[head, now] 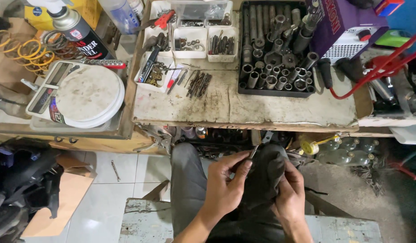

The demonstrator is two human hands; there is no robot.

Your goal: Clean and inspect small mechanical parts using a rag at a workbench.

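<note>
Far to my left the round white kitchen scale (84, 96) is sitting on the lower shelf, with a dark spray can (77, 31) lying above it beside a tangle of yellow coil springs (30, 54). Moving right, the worn workbench (262, 110) is carrying small white parts bins (190, 42) holding bits and screws, a loose bundle of drill bits (198, 84) lying just below them, and then a black tray of sockets (275, 49) standing upright in rows. Below the bench edge, I am sitting with my knees up, and my left hand (226, 180) is curling in front of my left knee, thumb and fingertips pinching the lower end of a thin dark metal tool (254, 152) (I cannot tell exactly what kind it is), which is pointing up and slightly right. Just beside it, my right hand (289, 191) is closing around a dark grey rag (270, 167), bunching the cloth so that it is touching the tool near my left fingertips. Further right, a purple machine (347, 27) is resting on the bench corner with red cables (379, 67) trailing from it, and a yellow-capped bottle (312, 146) is lying under the bench edge.
</note>
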